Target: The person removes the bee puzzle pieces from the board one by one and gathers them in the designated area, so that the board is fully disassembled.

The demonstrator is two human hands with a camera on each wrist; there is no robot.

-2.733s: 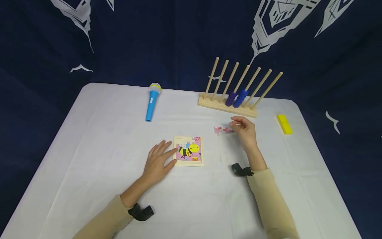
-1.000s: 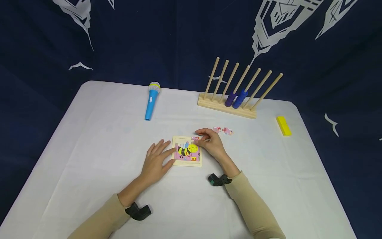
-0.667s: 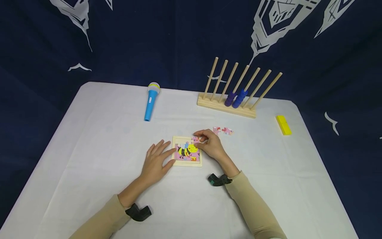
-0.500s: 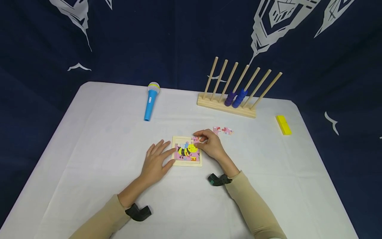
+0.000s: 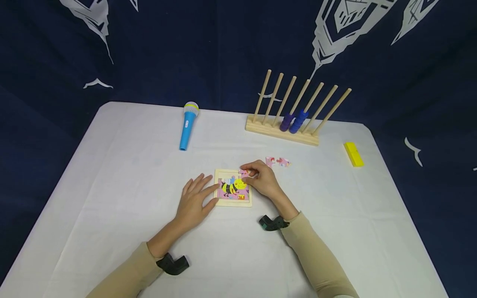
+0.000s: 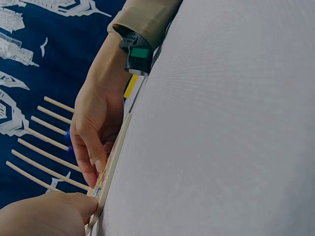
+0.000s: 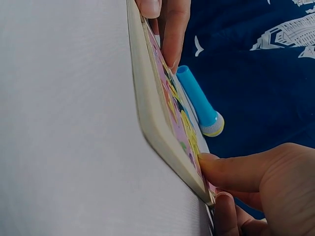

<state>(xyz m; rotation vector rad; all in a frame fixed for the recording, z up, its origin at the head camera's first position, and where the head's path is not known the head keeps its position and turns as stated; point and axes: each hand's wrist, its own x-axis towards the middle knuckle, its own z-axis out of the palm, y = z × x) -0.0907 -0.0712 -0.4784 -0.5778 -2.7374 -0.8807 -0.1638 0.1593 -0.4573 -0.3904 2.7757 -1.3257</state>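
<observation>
A small wooden puzzle board [image 5: 233, 202] with a bee picture lies at the table's middle. My left hand [image 5: 199, 194] lies flat beside it, its straight fingers touching the board's left edge. My right hand [image 5: 250, 174] pinches a pink puzzle piece [image 5: 244, 172] at the board's upper right corner. Two loose pink pieces [image 5: 277, 162] lie to the right of the board. In the right wrist view the board [image 7: 147, 103] is seen edge-on, with my right fingertips [image 7: 211, 164] on its face. The left wrist view shows the right hand [image 6: 93, 132] over the board's edge [image 6: 115, 160].
A blue toy microphone [image 5: 187, 125] lies at the back left. A wooden peg rack [image 5: 283, 134] with two blue-purple stacks stands at the back right. A yellow block [image 5: 354, 154] lies near the right edge. A white cloth [image 5: 112, 186] covers the table.
My right hand came left from the loose pieces to the board's upper right corner with a pink piece. Over the last second it has barely shifted. The left hand stayed put.
</observation>
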